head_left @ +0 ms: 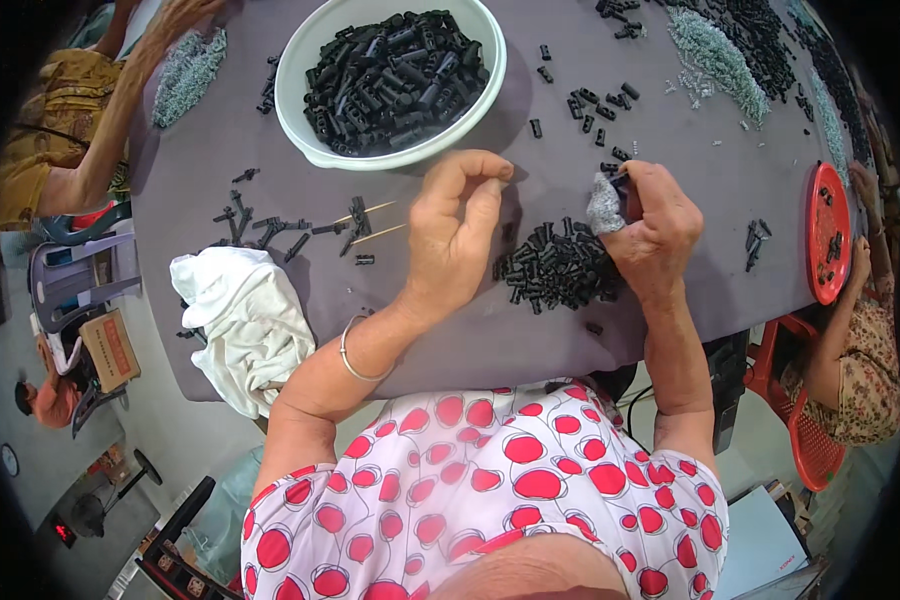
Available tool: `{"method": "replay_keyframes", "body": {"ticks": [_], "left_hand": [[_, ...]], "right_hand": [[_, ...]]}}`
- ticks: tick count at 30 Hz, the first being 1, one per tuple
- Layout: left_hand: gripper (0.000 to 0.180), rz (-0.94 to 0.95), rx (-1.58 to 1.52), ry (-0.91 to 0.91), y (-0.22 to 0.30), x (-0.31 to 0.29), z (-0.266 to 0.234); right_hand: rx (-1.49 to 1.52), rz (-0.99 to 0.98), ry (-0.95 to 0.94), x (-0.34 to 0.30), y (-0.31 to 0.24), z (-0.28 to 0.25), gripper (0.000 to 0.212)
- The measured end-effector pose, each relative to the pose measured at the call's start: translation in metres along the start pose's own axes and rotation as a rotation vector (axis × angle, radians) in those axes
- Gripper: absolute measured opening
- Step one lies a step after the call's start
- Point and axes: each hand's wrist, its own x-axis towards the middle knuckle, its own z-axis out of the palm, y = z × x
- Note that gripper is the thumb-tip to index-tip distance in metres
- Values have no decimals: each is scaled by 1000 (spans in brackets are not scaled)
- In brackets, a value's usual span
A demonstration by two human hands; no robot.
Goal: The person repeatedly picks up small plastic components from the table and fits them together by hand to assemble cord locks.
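Note:
My left hand is raised over the table just below the bowl, thumb and forefinger pressed together; whatever the tips may hold is too small to name. My right hand, its thumb in a grey wrapping, pinches a small black plastic part, mostly hidden by the fingers. Between my hands lies a heap of short black cylindrical plastic parts. A pale green bowl full of larger black parts stands beyond my left hand.
Scattered black parts and two thin wooden sticks lie left, above a crumpled white cloth. Piles of small silvery pieces sit at the back. Co-workers' arms reach in from left and right, near a red tray.

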Motion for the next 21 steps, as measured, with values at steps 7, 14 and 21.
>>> {"method": "replay_keyframes", "body": {"ticks": [7, 14, 21], "left_hand": [[14, -43, -162, -44, 2, -3, 4], [13, -9, -16, -215, 5, -2, 0], [16, 24, 8, -222, 7, 0, 3]], "right_hand": [[30, -55, -34, -4, -10, 9, 26], [55, -115, -85, -8, -19, 12, 28], [29, -199, -62, -9, -17, 15, 33]]}}
